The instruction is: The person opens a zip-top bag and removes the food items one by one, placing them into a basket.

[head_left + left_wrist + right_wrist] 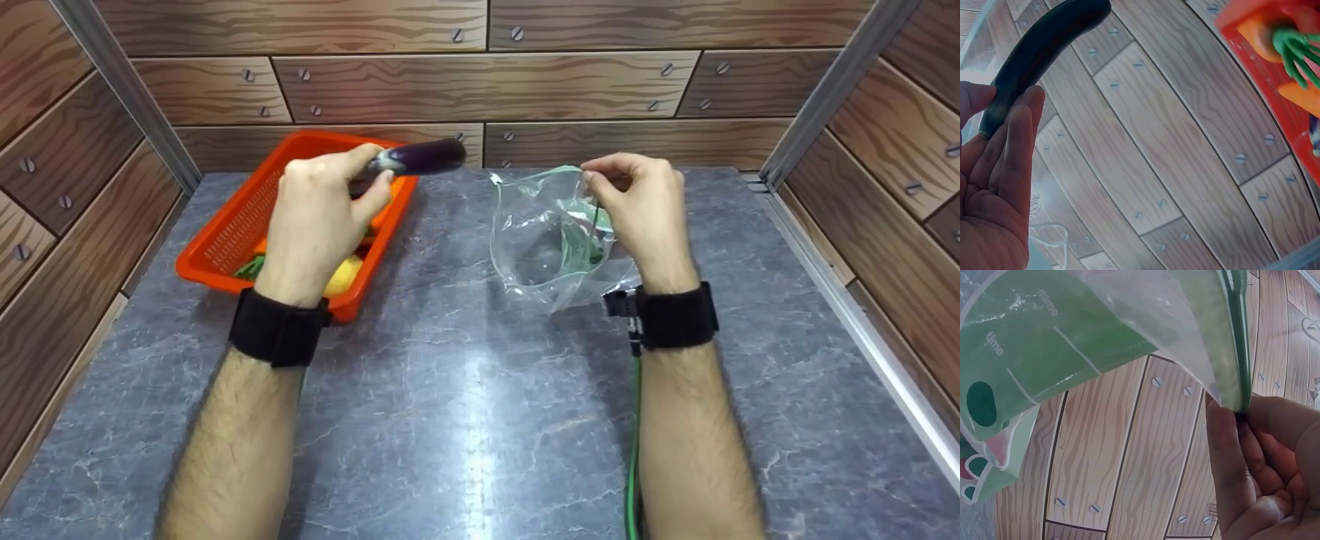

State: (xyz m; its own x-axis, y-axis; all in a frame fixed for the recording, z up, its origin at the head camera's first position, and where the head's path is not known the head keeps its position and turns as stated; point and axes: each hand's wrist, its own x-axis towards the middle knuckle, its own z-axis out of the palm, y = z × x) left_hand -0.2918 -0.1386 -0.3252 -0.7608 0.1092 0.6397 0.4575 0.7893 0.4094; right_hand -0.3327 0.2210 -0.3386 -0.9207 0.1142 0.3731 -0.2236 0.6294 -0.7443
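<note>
A dark purple eggplant [427, 157] is gripped by its stem end between the thumb and fingers of my left hand [315, 206]. In the left wrist view the eggplant [1044, 50] slants away from the fingertips. This hand is above the orange plastic basket [217, 281]. On the right, my right hand [641, 202] pinches the green zip edge of a clear resealable bag [525, 259] by its upper corner. The bag's mouth gapes toward the left. Up close, the right wrist view shows its green printed panel [1061, 332] with the words "name" and "time".
Inside the basket are a yellow piece [345, 276], green stalks [251, 268] and orange carrots [1303, 98]. Wood-patterned panels [480, 86] close off the back and both sides. A green cable [634, 450] runs along the right forearm over the grey marbled table [420, 420].
</note>
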